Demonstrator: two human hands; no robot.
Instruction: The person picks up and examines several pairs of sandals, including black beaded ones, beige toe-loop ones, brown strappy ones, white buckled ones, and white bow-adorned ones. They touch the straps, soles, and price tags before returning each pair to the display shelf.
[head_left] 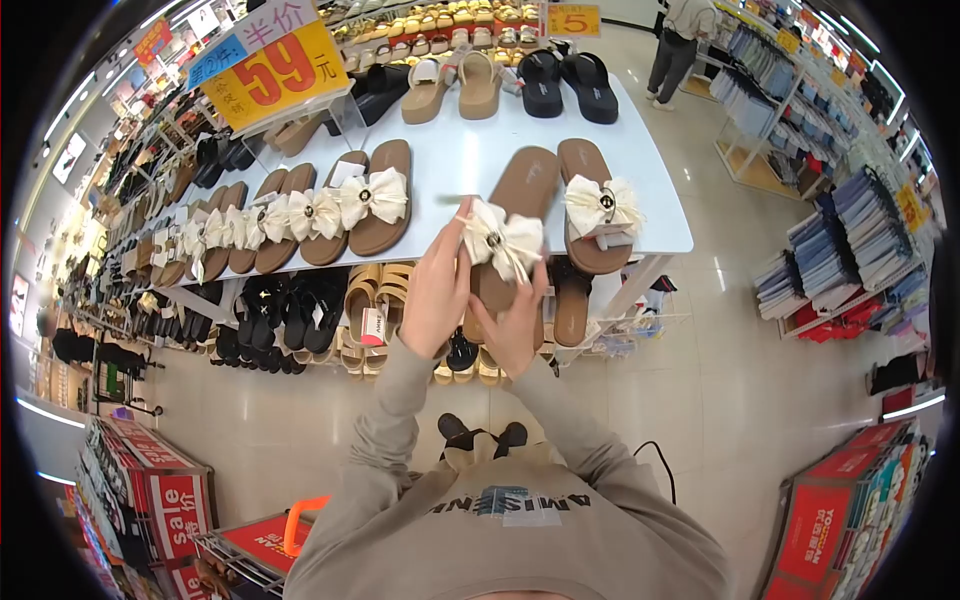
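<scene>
A brown slide sandal (526, 186) with a cream bow (503, 240) on its strap is held between my two hands, toe end away from me. My left hand (437, 285) grips its left side, fingers up along the bow. From below right, my right hand (513, 325) closes on the sole, fingertips close to the bow. Just to the right lies a similar bow slide (578, 165) on the white display table (450, 150). More brown bow slides (375, 205) form a row to the left.
Black slides (590, 88) and beige slides (480, 85) stand at the table's back. A yellow price sign (270, 70) rises at left. Below the tabletop is a shelf of sandals (375, 300). Folded jeans (850, 235) fill racks at right. A person (683, 45) stands in the aisle.
</scene>
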